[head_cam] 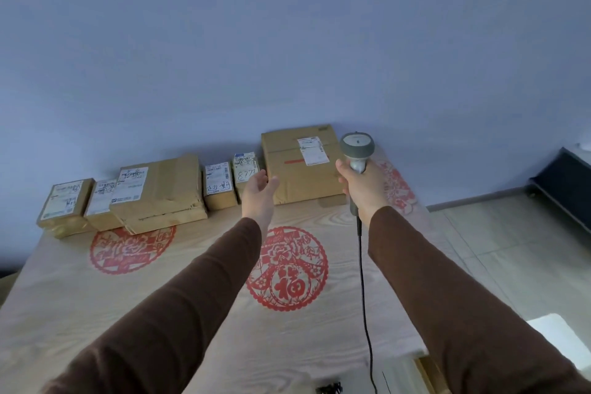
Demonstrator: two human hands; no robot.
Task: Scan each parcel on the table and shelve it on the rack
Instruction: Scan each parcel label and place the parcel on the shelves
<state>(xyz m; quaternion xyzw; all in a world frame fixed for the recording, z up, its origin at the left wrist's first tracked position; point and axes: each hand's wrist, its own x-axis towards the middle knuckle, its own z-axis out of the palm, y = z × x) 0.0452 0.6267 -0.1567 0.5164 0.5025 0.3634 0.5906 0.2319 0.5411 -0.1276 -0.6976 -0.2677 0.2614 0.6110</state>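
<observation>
So the big parcel (pixel 302 166) sat at the bench's (pixel 128 291) far edge, about 1 o'clock from the left hand (pixel 257 193), whose grip was spread and empty; the right hand (pixel 363 184) was clamped round the scanner (pixel 356 150), just beside it.

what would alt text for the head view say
A person's right hand grips a corded scanner while the open left hand reaches toward six cardboard parcels lined up against a blue wall. They sit on a wooden table decorated with red paper-cut designs.
</observation>
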